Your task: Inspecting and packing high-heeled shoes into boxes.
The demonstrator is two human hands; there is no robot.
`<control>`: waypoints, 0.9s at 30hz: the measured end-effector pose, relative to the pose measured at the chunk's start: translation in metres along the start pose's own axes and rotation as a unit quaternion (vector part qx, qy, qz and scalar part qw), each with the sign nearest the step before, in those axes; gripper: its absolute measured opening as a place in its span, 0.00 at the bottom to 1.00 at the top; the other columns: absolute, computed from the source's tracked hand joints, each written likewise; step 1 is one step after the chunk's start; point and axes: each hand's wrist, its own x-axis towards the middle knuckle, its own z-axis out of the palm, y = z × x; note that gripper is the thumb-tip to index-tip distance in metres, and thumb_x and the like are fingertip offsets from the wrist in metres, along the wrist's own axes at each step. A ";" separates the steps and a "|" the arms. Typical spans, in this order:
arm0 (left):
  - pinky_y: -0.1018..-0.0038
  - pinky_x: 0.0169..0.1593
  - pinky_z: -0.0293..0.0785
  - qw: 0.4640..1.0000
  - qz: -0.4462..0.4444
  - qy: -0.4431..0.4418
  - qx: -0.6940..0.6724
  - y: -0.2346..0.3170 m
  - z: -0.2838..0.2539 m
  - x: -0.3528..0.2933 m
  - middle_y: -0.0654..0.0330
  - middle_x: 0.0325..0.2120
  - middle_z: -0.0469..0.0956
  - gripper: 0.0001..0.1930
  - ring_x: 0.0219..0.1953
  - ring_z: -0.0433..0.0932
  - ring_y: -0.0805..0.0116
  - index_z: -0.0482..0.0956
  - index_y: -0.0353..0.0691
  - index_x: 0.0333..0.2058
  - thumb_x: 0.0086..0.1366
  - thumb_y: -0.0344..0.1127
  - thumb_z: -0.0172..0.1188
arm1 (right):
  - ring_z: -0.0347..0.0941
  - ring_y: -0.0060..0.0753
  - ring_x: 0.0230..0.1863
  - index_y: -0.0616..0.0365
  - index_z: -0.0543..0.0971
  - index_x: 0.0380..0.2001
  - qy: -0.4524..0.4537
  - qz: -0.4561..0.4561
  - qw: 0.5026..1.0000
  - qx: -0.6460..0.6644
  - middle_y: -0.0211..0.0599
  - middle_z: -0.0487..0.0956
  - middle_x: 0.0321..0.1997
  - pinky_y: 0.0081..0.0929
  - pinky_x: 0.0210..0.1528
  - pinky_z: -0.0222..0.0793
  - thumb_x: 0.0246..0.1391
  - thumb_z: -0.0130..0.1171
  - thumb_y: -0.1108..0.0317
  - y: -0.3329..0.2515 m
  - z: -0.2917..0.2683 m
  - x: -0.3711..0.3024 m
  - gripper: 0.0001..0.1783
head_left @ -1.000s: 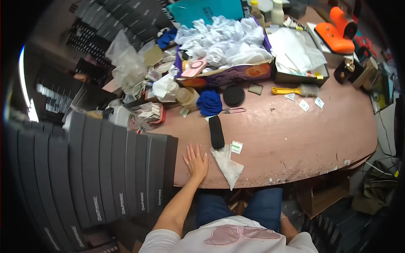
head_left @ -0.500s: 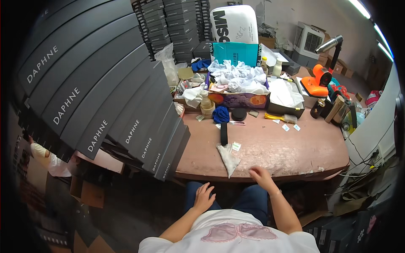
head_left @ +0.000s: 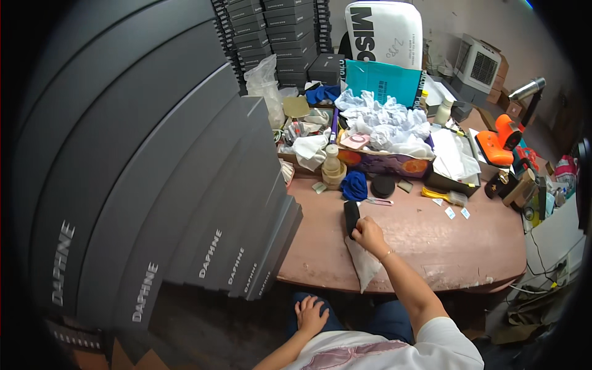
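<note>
I log a worn pinkish-brown tabletop (head_left: 444, 246) beside dark-grey cardboard boxes (head_left: 185, 185); right hand (head_left: 370, 236) curled at black oblong pad (head_left: 351, 216) (grip: can't tell), left hand (head_left: 311, 314) spread loosely, on blue-denim thigh (head_left: 333, 319).

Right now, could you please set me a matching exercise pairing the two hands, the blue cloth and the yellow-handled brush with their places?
1. Right hand
2. Left hand
3. Blue cloth
4. Yellow-handled brush

A. Crumpled beside the round black disc
B. Resting on the blue jeans
C. Lying near the small white slips
D. At the near end of the black oblong pad

Pairs: 1-D; 2-B; 3-A; 4-C
</note>
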 end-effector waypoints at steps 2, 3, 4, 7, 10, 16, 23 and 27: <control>0.46 0.63 0.47 1.000 -0.007 -0.006 -0.001 0.001 -0.006 0.001 0.57 0.52 0.72 0.18 0.61 0.61 0.57 0.82 0.45 0.41 0.55 0.47 0.62 | 0.74 0.48 0.36 0.57 0.75 0.24 0.015 -0.135 0.990 -0.035 0.43 0.74 0.31 0.42 0.37 0.70 0.40 0.62 0.66 -0.018 0.005 0.016 0.09; 0.46 0.63 0.46 1.000 -0.012 -0.011 -0.003 0.003 -0.009 0.004 0.57 0.52 0.72 0.18 0.61 0.61 0.57 0.82 0.45 0.42 0.55 0.47 0.62 | 0.73 0.46 0.36 0.56 0.75 0.25 0.023 -0.204 0.977 -0.052 0.41 0.74 0.31 0.41 0.37 0.70 0.39 0.62 0.67 -0.028 0.009 0.024 0.08; 0.45 0.63 0.46 1.000 -0.017 -0.021 -0.004 0.003 -0.012 0.002 0.58 0.52 0.72 0.18 0.61 0.61 0.58 0.82 0.45 0.42 0.55 0.47 0.61 | 0.72 0.42 0.39 0.53 0.76 0.26 0.016 -0.214 0.972 -0.097 0.39 0.74 0.31 0.38 0.38 0.66 0.42 0.60 0.67 -0.044 0.012 0.038 0.06; 0.46 0.63 0.46 1.000 -0.004 -0.023 0.007 0.006 -0.012 0.007 0.59 0.52 0.72 0.18 0.61 0.61 0.59 0.82 0.46 0.42 0.55 0.48 0.62 | 0.72 0.38 0.40 0.51 0.76 0.26 0.020 -0.248 0.949 -0.194 0.37 0.74 0.32 0.35 0.38 0.62 0.45 0.57 0.65 -0.041 0.035 0.093 0.04; 0.46 0.63 0.47 0.999 0.003 -0.027 0.035 0.002 -0.007 0.008 0.60 0.53 0.70 0.19 0.62 0.60 0.60 0.81 0.48 0.43 0.56 0.49 0.61 | 0.70 0.42 0.47 0.52 0.78 0.29 -0.020 -0.236 0.945 -0.228 0.40 0.75 0.37 0.40 0.42 0.60 0.46 0.60 0.62 -0.014 0.055 0.106 0.08; 0.42 0.64 0.47 0.999 0.004 -0.031 -0.009 -0.009 -0.009 -0.008 0.58 0.56 0.68 0.20 0.65 0.57 0.58 0.79 0.45 0.46 0.58 0.48 0.60 | 0.74 0.55 0.47 0.52 0.74 0.48 -0.224 -0.132 0.946 -0.191 0.55 0.74 0.44 0.45 0.48 0.72 0.44 0.67 0.57 -0.038 -0.018 -0.019 0.27; 0.42 0.64 0.46 0.997 0.047 -0.064 0.010 0.000 -0.009 -0.015 0.54 0.58 0.67 0.20 0.66 0.55 0.55 0.79 0.44 0.47 0.59 0.47 0.59 | 0.74 0.59 0.40 0.57 0.76 0.37 -0.072 -0.144 0.974 -0.161 0.56 0.74 0.38 0.45 0.41 0.72 0.46 0.57 0.71 0.054 -0.013 -0.048 0.12; 0.41 0.64 0.47 0.996 0.069 -0.052 -0.010 0.002 -0.001 -0.010 0.55 0.57 0.68 0.20 0.66 0.56 0.54 0.78 0.46 0.47 0.59 0.48 0.59 | 0.63 0.65 0.58 0.58 0.66 0.59 0.108 -0.225 0.945 -0.209 0.65 0.60 0.63 0.47 0.57 0.65 0.43 0.62 0.73 -0.059 -0.135 0.043 0.36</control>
